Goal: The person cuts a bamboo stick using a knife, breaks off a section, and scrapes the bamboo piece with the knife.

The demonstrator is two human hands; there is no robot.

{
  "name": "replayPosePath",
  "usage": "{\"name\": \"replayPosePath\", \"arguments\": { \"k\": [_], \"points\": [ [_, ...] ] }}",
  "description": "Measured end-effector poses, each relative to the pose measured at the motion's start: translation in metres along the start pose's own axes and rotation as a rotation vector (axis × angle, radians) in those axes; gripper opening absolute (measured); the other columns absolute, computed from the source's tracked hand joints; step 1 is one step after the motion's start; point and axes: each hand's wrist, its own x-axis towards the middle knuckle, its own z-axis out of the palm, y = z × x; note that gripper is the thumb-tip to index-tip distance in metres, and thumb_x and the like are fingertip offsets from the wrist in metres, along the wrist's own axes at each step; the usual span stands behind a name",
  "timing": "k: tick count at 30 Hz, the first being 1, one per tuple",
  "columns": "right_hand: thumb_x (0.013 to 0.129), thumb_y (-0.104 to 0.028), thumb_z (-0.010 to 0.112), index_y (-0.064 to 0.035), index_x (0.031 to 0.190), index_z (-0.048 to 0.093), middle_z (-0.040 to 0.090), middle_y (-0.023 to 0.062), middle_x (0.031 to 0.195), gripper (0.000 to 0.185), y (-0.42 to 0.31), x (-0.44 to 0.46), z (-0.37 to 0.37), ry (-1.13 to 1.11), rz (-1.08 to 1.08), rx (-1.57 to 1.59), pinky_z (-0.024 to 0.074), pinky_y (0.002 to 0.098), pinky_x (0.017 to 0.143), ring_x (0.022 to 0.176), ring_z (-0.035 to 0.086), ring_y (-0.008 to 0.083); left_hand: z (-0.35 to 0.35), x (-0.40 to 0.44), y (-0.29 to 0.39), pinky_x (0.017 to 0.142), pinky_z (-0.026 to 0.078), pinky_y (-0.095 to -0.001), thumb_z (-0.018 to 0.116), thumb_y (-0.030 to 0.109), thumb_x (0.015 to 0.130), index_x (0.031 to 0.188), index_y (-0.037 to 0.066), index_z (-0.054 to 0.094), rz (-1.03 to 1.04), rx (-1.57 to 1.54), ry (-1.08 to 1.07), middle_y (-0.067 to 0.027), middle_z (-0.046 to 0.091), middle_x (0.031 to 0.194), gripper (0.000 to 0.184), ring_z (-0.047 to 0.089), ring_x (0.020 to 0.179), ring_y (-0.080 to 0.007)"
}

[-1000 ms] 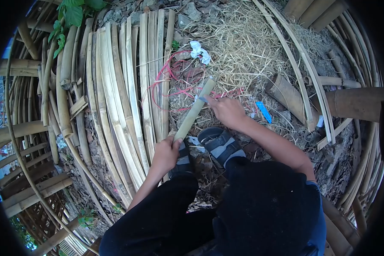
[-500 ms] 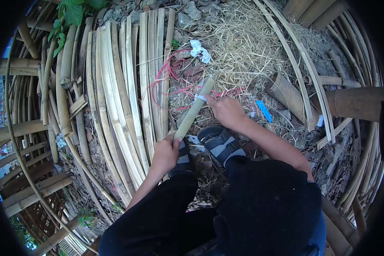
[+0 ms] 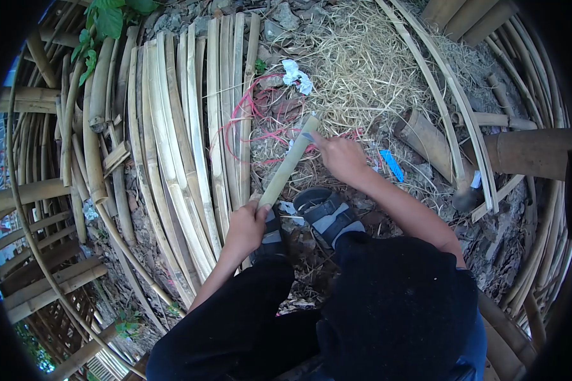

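A short, pale green bamboo strip (image 3: 288,166) slants upward between my hands. My left hand (image 3: 246,227) is closed round its lower end, thumb on top. Near the upper end, my right hand (image 3: 340,159) is closed on a small knife (image 3: 307,136), whose blade lies against the strip; its handle is hidden in my fingers. Beyond the strip, pink string (image 3: 248,108) lies tangled on the ground beside a crumpled white paper (image 3: 297,77).
Long split bamboo slats (image 3: 171,146) lie side by side on the left. Thin shavings (image 3: 362,70) cover the ground ahead. A blue scrap (image 3: 391,165) and a thick bamboo piece (image 3: 429,145) lie to the right. My sandalled feet (image 3: 329,214) are below the strip.
My right hand has shifted slightly up and to the right, with the blade now higher on the strip. My left hand and the strip have hardly moved.
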Motion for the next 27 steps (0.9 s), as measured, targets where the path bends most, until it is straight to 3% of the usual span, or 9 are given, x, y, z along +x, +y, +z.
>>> {"name": "replayPosePath", "arguments": {
  "k": [2, 4, 5, 7, 10, 15, 19, 22, 27],
  "points": [
    [0.094, -0.015, 0.056, -0.0116, 0.136, 0.064, 0.068, 0.0175, 0.068, 0.043, -0.007, -0.011, 0.002, -0.019, -0.027, 0.028, 0.0549, 0.0500, 0.054, 0.060, 0.069, 0.0358, -0.001, 0.003, 0.001, 0.061, 0.050, -0.0475, 0.061, 0.025, 0.102, 0.092, -0.005, 0.063, -0.011, -0.002, -0.013, -0.0229, 0.063, 0.066, 0.032, 0.066, 0.062, -0.0390],
    [0.095, -0.016, 0.055, -0.0115, 0.135, 0.064, 0.068, 0.0182, 0.068, 0.042, -0.009, -0.013, 0.002, -0.039, -0.052, 0.061, 0.0551, 0.0502, 0.054, 0.061, 0.069, 0.0362, 0.001, 0.004, -0.005, 0.056, 0.048, -0.0412, 0.061, 0.025, 0.103, 0.091, -0.005, 0.063, -0.052, -0.112, -0.057, -0.0147, 0.062, 0.062, 0.032, 0.063, 0.055, -0.0261],
    [0.096, -0.016, 0.055, -0.0122, 0.135, 0.064, 0.068, 0.0189, 0.068, 0.041, -0.005, -0.009, 0.003, 0.001, -0.016, 0.068, 0.0551, 0.0510, 0.055, 0.061, 0.069, 0.0365, 0.001, 0.006, -0.009, 0.056, 0.048, -0.0412, 0.061, 0.025, 0.103, 0.091, -0.005, 0.063, -0.052, -0.110, -0.058, -0.0147, 0.062, 0.062, 0.032, 0.063, 0.055, -0.0261],
    [0.098, -0.017, 0.053, -0.0134, 0.136, 0.064, 0.067, 0.0202, 0.067, 0.039, 0.010, 0.000, 0.004, -0.014, 0.087, 0.042, 0.0555, 0.0525, 0.058, 0.062, 0.069, 0.0374, 0.001, 0.008, -0.013, 0.051, 0.044, -0.0344, 0.060, 0.025, 0.104, 0.092, -0.003, 0.064, -0.128, -0.228, -0.129, -0.0065, 0.059, 0.059, 0.031, 0.056, 0.051, -0.0151],
    [0.098, -0.016, 0.052, -0.0129, 0.135, 0.064, 0.067, 0.0204, 0.067, 0.039, 0.000, -0.010, 0.004, -0.005, 0.010, 0.092, 0.0556, 0.0519, 0.057, 0.062, 0.069, 0.0377, -0.003, 0.004, -0.002, 0.049, 0.040, -0.0302, 0.059, 0.025, 0.105, 0.093, -0.002, 0.064, -0.201, -0.350, -0.151, -0.0021, 0.055, 0.059, 0.030, 0.051, 0.050, -0.0106],
    [0.097, -0.015, 0.052, -0.0123, 0.138, 0.062, 0.066, 0.0210, 0.066, 0.042, 0.024, 0.005, 0.003, 0.041, 0.111, 0.008, 0.0554, 0.0528, 0.055, 0.059, 0.069, 0.0378, -0.005, 0.002, 0.001, 0.048, 0.038, -0.0288, 0.058, 0.025, 0.106, 0.099, -0.002, 0.066, -0.205, -0.364, -0.178, -0.0008, 0.054, 0.060, 0.028, 0.049, 0.050, -0.0086],
    [0.097, -0.016, 0.053, -0.0127, 0.139, 0.061, 0.066, 0.0210, 0.066, 0.042, 0.024, 0.002, 0.013, 0.000, 0.045, 0.050, 0.0553, 0.0525, 0.054, 0.059, 0.068, 0.0385, -0.005, 0.004, -0.001, 0.048, 0.038, -0.0277, 0.058, 0.025, 0.106, 0.111, -0.002, 0.067, -0.226, -0.383, -0.187, -0.0003, 0.053, 0.061, 0.029, 0.049, 0.050, -0.0079],
    [0.098, -0.018, 0.054, -0.0140, 0.140, 0.060, 0.066, 0.0209, 0.066, 0.043, 0.028, 0.007, 0.005, 0.046, 0.181, 0.050, 0.0555, 0.0535, 0.057, 0.060, 0.069, 0.0392, -0.006, 0.004, 0.002, 0.048, 0.038, -0.0266, 0.058, 0.025, 0.106, 0.118, -0.002, 0.067, -0.239, -0.431, -0.213, 0.0006, 0.053, 0.061, 0.030, 0.048, 0.050, -0.0074],
    [0.099, -0.016, 0.051, -0.0143, 0.141, 0.059, 0.068, 0.0221, 0.070, 0.043, 0.027, 0.013, -0.005, -0.021, 0.148, 0.035, 0.0554, 0.0545, 0.061, 0.065, 0.069, 0.0405, -0.005, 0.003, 0.001, 0.048, 0.037, -0.0258, 0.057, 0.025, 0.107, 0.114, -0.002, 0.067, -0.250, -0.423, -0.214, 0.0011, 0.052, 0.061, 0.029, 0.047, 0.051, -0.0068]
  ]
}}
